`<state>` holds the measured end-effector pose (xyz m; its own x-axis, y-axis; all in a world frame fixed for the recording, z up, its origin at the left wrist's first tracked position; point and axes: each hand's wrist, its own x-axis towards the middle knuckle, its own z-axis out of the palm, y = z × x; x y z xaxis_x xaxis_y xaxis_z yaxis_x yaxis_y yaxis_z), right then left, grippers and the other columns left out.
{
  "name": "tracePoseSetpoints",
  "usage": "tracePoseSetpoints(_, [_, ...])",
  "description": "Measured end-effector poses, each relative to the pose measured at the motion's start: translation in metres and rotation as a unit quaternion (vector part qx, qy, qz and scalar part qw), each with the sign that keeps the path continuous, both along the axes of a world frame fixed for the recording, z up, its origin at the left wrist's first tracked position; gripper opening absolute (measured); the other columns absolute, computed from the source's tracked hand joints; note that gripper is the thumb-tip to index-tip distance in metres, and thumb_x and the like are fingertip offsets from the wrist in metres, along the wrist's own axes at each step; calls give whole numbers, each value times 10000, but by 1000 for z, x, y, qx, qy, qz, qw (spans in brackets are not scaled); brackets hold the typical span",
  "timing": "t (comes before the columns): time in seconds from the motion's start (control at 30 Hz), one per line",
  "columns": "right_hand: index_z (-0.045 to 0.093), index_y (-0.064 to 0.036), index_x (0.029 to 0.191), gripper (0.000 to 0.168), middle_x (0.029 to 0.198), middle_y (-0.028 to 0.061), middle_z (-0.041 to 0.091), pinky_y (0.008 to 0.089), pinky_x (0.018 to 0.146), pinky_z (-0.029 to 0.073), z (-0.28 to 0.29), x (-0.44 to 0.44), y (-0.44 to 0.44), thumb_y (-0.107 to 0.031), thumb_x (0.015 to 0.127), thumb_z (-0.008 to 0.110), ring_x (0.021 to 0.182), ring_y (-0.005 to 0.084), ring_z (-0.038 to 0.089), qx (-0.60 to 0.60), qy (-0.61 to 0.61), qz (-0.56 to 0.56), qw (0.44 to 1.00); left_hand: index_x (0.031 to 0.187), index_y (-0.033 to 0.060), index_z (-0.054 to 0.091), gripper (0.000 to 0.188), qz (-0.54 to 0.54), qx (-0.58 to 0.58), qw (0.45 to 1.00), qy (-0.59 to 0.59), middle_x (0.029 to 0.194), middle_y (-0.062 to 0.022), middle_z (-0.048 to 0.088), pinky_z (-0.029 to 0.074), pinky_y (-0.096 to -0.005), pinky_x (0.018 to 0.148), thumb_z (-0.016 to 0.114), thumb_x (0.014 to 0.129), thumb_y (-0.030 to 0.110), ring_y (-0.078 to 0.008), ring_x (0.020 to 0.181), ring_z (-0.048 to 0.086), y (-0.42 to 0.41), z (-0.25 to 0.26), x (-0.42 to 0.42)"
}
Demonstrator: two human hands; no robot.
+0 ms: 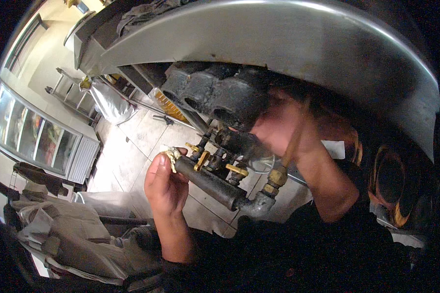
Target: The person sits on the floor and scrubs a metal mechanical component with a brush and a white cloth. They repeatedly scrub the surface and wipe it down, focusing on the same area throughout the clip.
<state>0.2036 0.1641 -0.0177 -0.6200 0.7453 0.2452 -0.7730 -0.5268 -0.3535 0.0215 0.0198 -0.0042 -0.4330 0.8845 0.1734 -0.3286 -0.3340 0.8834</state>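
Observation:
My left hand point(165, 179) pinches a crumpled, pale yellowish wad point(174, 155), perhaps paper or cloth, at the left end of a dark gas manifold pipe point(211, 181). Along that pipe stand several small valves with brass handles point(236, 170). At its other end, a metal elbow point(259, 206) joins a brass fitting point(276, 177) and a thin tube rising from it point(293, 146). Behind this tube, my right hand point(278, 122) is blurred and reaches up beside blackened cast-metal burner tubes point(220, 93). Its fingers are in shadow, so any hold is hidden.
A curved stainless-steel panel point(264, 40) overhangs both hands. Beyond the tiled floor point(128, 161) stands a glass-front refrigerator point(35, 135). A silver bag point(112, 100) and a metal rack point(71, 89) are at upper left; draped sheeting point(73, 230) lies at lower left. Round dark objects point(390, 183) sit at right.

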Motion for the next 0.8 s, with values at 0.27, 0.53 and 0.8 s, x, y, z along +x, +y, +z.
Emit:
tracePoseSetpoints(0.27, [517, 2, 870, 158, 895, 184, 586, 484, 805, 473, 7, 8, -1, -150, 830, 512, 853, 323, 590, 122, -117, -168, 971, 974, -70, 518, 327, -9, 10, 1000, 5, 822, -109, 585, 443, -271, 687, 437, 894, 237, -163, 712, 555, 1, 4, 6])
tracePoseSetpoints(0.53, [538, -31, 804, 136, 845, 144, 593, 451, 757, 500, 9, 7, -4, -159, 803, 584, 808, 288, 602, 151, -145, -195, 958, 981, -73, 512, 332, -22, 18, 1000, 4, 853, -124, 583, 455, -305, 731, 444, 892, 239, -187, 756, 569, 1, 0, 2])
tracePoseSetpoints(0.8, [529, -26, 841, 187, 859, 144, 599, 403, 772, 485, 9, 4, -7, -210, 836, 561, 784, 291, 612, 158, -171, -195, 953, 978, -73, 513, 329, -11, 15, 1000, 3, 870, -136, 583, 458, -314, 736, 453, 887, 238, -197, 777, 571, 1, 3, 4])
